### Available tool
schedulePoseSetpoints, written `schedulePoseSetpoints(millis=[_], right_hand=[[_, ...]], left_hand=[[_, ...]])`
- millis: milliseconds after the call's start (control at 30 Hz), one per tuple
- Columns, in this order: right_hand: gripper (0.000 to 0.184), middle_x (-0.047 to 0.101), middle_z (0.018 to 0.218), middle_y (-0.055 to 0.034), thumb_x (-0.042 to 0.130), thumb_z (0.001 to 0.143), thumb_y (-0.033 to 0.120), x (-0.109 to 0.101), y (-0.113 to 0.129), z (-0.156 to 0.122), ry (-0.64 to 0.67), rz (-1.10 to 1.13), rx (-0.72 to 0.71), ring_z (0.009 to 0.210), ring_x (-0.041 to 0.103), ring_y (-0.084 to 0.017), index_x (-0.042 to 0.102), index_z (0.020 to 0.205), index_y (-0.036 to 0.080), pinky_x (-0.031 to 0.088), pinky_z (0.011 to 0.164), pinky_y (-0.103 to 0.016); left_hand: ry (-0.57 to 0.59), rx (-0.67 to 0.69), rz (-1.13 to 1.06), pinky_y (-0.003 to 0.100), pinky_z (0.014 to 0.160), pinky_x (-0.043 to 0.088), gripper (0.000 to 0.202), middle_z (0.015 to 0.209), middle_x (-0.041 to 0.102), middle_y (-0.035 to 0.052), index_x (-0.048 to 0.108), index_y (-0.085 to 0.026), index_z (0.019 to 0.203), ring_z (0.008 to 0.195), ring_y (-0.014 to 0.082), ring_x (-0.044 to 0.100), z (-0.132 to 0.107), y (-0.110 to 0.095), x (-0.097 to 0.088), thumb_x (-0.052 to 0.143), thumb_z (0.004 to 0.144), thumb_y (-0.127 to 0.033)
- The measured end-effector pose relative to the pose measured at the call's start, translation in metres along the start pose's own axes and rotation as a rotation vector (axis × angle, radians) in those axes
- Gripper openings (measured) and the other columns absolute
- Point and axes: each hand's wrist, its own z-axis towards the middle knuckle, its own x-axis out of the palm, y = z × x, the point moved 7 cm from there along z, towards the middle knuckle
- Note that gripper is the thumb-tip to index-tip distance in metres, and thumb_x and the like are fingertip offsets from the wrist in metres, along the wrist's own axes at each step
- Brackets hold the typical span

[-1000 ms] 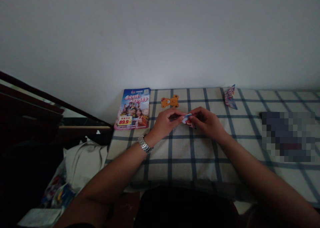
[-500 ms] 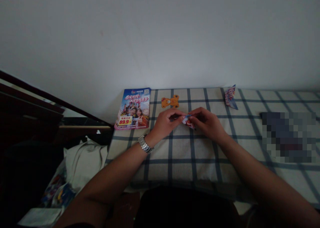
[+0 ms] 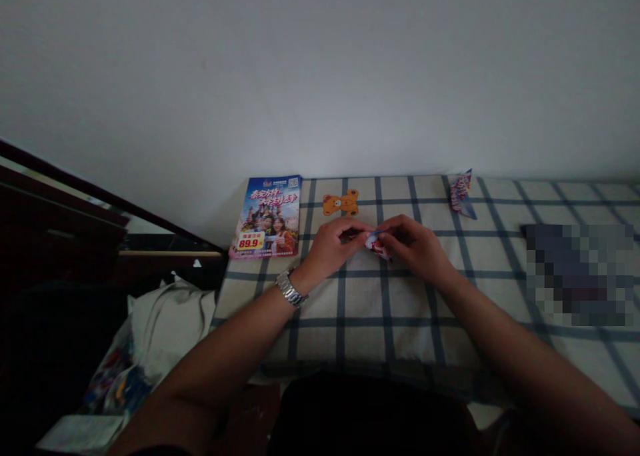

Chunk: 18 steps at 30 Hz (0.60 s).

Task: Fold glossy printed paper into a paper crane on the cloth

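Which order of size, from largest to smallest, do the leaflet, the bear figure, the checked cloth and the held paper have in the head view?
1. Checked cloth
2. Leaflet
3. Bear figure
4. Held paper, ranked by its visible part only; the rest is hidden, so its full size is unsure.
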Motion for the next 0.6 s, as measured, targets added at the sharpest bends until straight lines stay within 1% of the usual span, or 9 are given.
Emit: schedulePoseSetpoints(millis=[200,333,400,467,533,600], right_hand=[[0.020,0.074,0.091,-0.0026,0.071,0.097,0.042,0.002,-0.002,0.000,0.024,0.049,0.036,0.080,0.072,-0.019,0.066,0.107,0.024,0.057,0.073,-0.034],[0.020,0.075,0.090,-0.0033,0.072,0.096,0.044,0.000,-0.004,-0.001,-0.006,-0.012,0.037,0.080,0.072,-0.020,0.067,0.102,0.025,0.056,0.072,-0.034],[0.021,0.075,0.087,-0.0032,0.072,0.096,0.045,-0.002,-0.003,-0.001,-0.029,-0.011,0.021,0.076,0.071,-0.020,0.066,0.098,0.025,0.057,0.069,-0.034],[0.023,0.076,0.085,-0.0031,0.074,0.095,0.047,-0.005,-0.003,-0.001,-0.067,0.012,0.014,0.074,0.072,-0.020,0.066,0.096,0.025,0.058,0.069,-0.035],[0.026,0.077,0.085,-0.0034,0.075,0.094,0.049,-0.008,-0.004,0.000,-0.106,0.034,0.017,0.073,0.073,-0.021,0.065,0.096,0.025,0.060,0.069,-0.036],[0.028,0.078,0.084,-0.0037,0.075,0.093,0.051,-0.012,-0.003,0.000,-0.142,0.044,0.018,0.071,0.073,-0.021,0.065,0.096,0.025,0.060,0.067,-0.036]], left_hand=[[0.005,-0.003,0.016,0.028,0.083,0.059,0.012,0.101,0.080,0.0043,0.078,-0.021,0.102,0.093,0.0168,0.074,0.000,-0.003,-0.001,0.069,0.098,-0.027],[0.009,0.004,0.008,0.027,0.082,0.058,0.011,0.100,0.079,0.0036,0.079,-0.022,0.102,0.093,0.0164,0.074,-0.001,-0.003,0.001,0.070,0.098,-0.027],[0.005,-0.016,-0.043,0.027,0.082,0.058,0.013,0.100,0.079,0.0039,0.078,-0.022,0.105,0.093,0.0162,0.074,-0.001,0.000,0.002,0.071,0.098,-0.030],[-0.024,-0.049,-0.128,0.028,0.083,0.060,0.018,0.101,0.079,0.0049,0.076,-0.021,0.107,0.091,0.0164,0.074,0.000,0.006,0.001,0.073,0.097,-0.036],[-0.071,-0.068,-0.204,0.029,0.083,0.061,0.025,0.099,0.078,0.0056,0.074,-0.020,0.106,0.088,0.0167,0.074,0.000,0.011,-0.002,0.076,0.094,-0.042],[-0.080,-0.088,-0.251,0.029,0.082,0.061,0.028,0.096,0.077,0.0052,0.073,-0.020,0.105,0.085,0.0163,0.074,0.001,0.016,-0.003,0.075,0.094,-0.046]])
